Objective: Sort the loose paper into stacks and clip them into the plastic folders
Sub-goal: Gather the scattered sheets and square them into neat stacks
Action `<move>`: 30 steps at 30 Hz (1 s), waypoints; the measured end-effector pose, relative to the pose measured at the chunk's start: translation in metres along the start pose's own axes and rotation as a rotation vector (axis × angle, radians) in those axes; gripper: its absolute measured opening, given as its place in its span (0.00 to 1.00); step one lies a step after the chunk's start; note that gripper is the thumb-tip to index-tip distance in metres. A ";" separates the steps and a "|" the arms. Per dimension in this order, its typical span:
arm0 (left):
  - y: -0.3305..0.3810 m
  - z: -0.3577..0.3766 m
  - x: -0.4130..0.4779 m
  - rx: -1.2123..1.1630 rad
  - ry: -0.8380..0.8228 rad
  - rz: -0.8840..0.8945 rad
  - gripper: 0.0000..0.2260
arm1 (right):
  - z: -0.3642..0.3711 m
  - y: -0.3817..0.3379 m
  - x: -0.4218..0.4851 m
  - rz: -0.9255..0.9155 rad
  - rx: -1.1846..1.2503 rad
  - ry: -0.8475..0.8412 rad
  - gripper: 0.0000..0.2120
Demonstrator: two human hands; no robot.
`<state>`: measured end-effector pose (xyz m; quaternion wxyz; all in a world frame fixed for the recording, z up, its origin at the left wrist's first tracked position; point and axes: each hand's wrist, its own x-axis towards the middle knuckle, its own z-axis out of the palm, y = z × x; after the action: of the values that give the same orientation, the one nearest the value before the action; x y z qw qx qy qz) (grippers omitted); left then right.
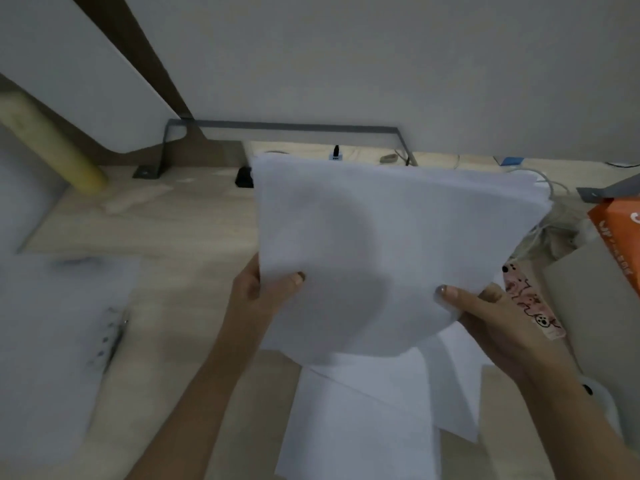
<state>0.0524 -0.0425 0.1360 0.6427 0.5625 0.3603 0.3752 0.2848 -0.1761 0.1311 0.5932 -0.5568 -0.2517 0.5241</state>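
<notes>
A stack of white paper [388, 244] is held up off the desk in front of me, tilted with its far edge fanned. My left hand [256, 292] grips its lower left edge, thumb on top. My right hand [491, 317] grips the lower right edge, thumb on the sheet. Several loose white sheets [367, 417] lie on the desk below the stack, overlapping at angles. A translucent plastic folder [59, 341] with a clip strip along its right side lies flat at the left; it looks blurred.
A phone in a pink patterned case [533, 303] lies right of the stack, beside an orange box [620, 237] and grey cardboard. White cables [550, 209] and a metal bracket [277, 125] run along the back of the wooden desk [180, 230]. A yellow tube [52, 147] leans at far left.
</notes>
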 end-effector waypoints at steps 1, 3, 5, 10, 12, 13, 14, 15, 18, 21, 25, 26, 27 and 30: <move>0.000 -0.010 0.001 0.011 0.025 0.026 0.12 | 0.010 -0.003 0.003 -0.022 0.001 -0.028 0.28; -0.005 -0.027 0.002 0.033 0.067 0.029 0.17 | 0.025 -0.003 0.008 -0.035 -0.043 -0.055 0.27; -0.018 -0.040 -0.001 0.056 0.094 -0.013 0.20 | 0.039 0.008 0.014 -0.001 -0.121 -0.075 0.27; -0.032 -0.046 -0.002 0.051 0.122 -0.050 0.21 | 0.064 0.021 0.026 -0.011 -0.140 0.016 0.16; -0.030 -0.050 -0.002 0.035 0.126 -0.039 0.21 | 0.065 0.020 0.026 -0.042 -0.129 0.030 0.16; -0.031 -0.052 -0.003 0.038 0.117 -0.041 0.21 | 0.064 0.021 0.025 -0.050 -0.128 0.031 0.17; -0.035 -0.053 -0.004 0.051 0.107 -0.061 0.21 | 0.064 0.022 0.024 -0.050 -0.131 0.021 0.19; -0.041 -0.053 -0.007 0.060 0.102 -0.091 0.21 | 0.063 0.027 0.023 -0.039 -0.141 0.021 0.21; -0.054 -0.050 -0.010 0.067 0.114 -0.185 0.21 | 0.061 0.044 0.023 0.027 -0.188 0.048 0.26; -0.054 -0.048 -0.005 0.058 0.112 -0.213 0.17 | 0.060 0.051 0.024 0.035 -0.195 0.072 0.18; -0.046 -0.054 0.000 0.066 0.106 -0.176 0.18 | 0.054 0.043 0.023 0.017 -0.144 0.106 0.23; -0.044 -0.056 0.000 0.066 0.102 -0.162 0.19 | 0.049 0.041 0.023 0.000 -0.128 0.122 0.23; -0.041 -0.057 0.001 0.061 0.092 -0.147 0.21 | 0.047 0.038 0.022 -0.021 -0.118 0.130 0.17; -0.034 -0.055 0.001 0.056 0.041 -0.108 0.26 | 0.053 0.033 0.020 -0.077 -0.161 0.106 0.16</move>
<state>0.0068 -0.0194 0.0966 0.6386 0.5523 0.4134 0.3412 0.2332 -0.1426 0.1087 0.5789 -0.6195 -0.2825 0.4487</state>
